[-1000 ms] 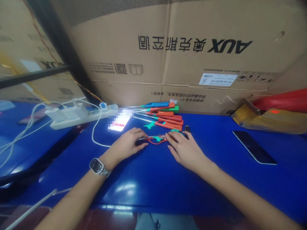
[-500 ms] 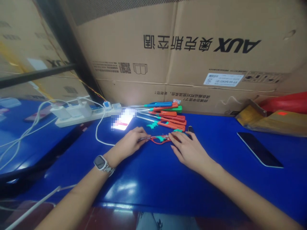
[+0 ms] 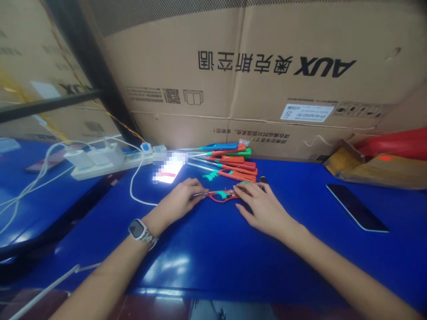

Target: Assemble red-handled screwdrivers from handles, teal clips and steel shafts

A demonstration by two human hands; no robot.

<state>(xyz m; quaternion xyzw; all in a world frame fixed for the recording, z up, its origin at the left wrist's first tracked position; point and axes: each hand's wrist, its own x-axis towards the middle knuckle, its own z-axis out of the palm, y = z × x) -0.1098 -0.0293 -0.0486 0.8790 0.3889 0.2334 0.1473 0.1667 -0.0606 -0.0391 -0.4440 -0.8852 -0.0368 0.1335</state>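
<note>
A red long-nosed lighter point(image 3: 221, 195) lies between my hands, its casing opened so a green trigger and small inner parts show. My left hand point(image 3: 180, 198) is closed in a pinch on its metal tube end. At the handle end, my right hand point(image 3: 265, 206) grips the casing with its fingertips, covering much of that end. A dark stick-like tool with a black tip point(image 3: 263, 179) pokes out behind the right hand; its kind is hidden. Beyond the hands lie several lighters point(image 3: 238, 172) in orange, blue and green, with loose green pieces point(image 3: 210, 177) beside them.
A lit phone point(image 3: 171, 170) lies beyond my left hand, near a white power strip point(image 3: 100, 169) with plugs and cables. A dark phone point(image 3: 356, 208) rests at right. Large cardboard boxes point(image 3: 253, 26) stand behind the blue table point(image 3: 207, 262). A yellowish carton point(image 3: 383, 171) is back right.
The view has shifted slightly. Both hands stay on the opened lighter in nearly the same pose, and nothing has been let go.
</note>
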